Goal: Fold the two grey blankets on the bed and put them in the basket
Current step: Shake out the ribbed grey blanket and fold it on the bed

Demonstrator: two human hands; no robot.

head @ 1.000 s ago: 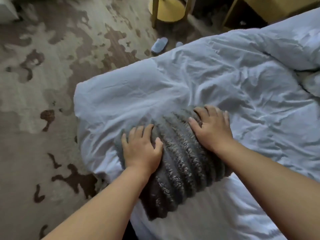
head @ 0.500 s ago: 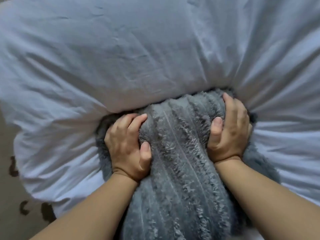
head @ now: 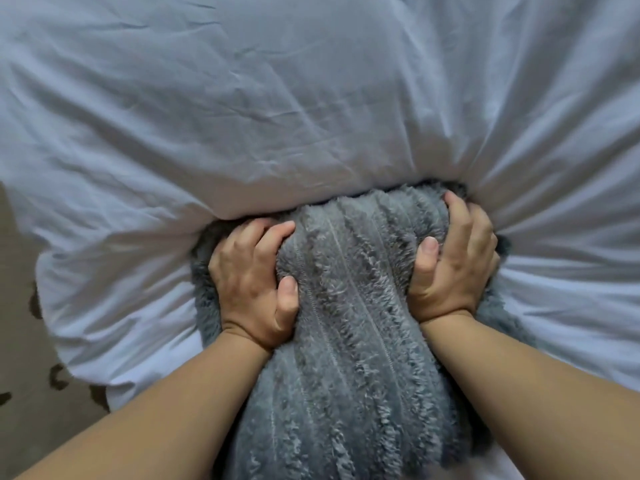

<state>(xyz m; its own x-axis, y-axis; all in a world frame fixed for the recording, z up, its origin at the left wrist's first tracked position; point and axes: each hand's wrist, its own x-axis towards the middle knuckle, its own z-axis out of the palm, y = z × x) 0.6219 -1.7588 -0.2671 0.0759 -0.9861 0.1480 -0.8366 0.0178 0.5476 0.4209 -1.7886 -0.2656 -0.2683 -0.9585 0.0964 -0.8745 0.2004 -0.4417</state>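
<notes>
A grey, fluffy, ribbed blanket [head: 349, 341] lies folded into a thick bundle on the white duvet [head: 277, 116] of the bed, low in the middle of the view. My left hand [head: 252, 282] grips its left side, fingers curled into the pile and thumb dug in. My right hand [head: 453, 265] grips the right side the same way, with fingers wrapped over the far top corner. The bundle bulges up between both hands. Only this one blanket shows, and no basket is in view.
The white duvet fills nearly the whole view and puckers around the bundle. A strip of beige carpet [head: 20, 341] with dark brown patches shows at the left edge, below the bed's corner.
One second ago both hands lay flat on the blanket. They have since curled and gripped its sides. The view has dropped closer over the bed, and the blanket has bunched up higher between the hands.
</notes>
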